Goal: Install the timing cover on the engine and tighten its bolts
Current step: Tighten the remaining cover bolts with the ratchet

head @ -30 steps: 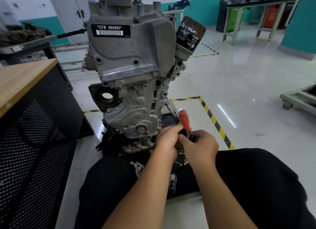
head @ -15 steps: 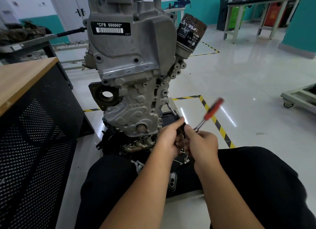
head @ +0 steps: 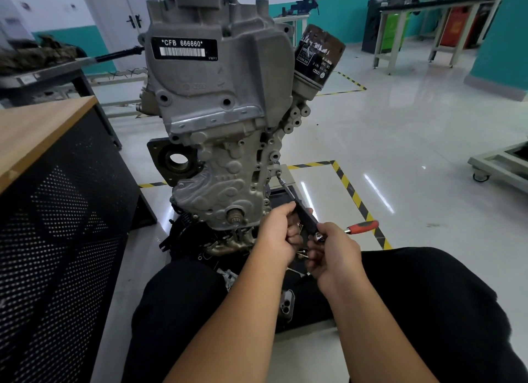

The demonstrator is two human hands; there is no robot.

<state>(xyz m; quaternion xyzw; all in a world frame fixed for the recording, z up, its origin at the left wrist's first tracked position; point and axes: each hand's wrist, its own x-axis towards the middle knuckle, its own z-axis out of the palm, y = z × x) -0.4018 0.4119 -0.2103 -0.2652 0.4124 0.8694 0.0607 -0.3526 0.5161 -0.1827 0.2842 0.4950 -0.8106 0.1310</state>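
Observation:
The grey engine stands upright on the floor ahead of me, with the ribbed timing cover [head: 220,179] on its front face. A ratchet with a red handle [head: 362,227] drives a long black extension [head: 303,214] whose tip sits on a bolt [head: 278,173] at the cover's right edge. My left hand [head: 278,234] grips the extension's lower part. My right hand [head: 333,249] holds the ratchet head, and the red handle points to the right.
A wooden-topped bench with perforated black sides [head: 57,199] stands close on my left. A black oil filter [head: 317,54] sticks out at the engine's upper right. Small parts and a phone [head: 287,305] lie on the black mat between my knees. Yellow-black floor tape [head: 357,199] runs on the right.
The red ratchet handle has swung clockwise, from pointing up near the engine to pointing right and level. Both hands stayed on the tool.

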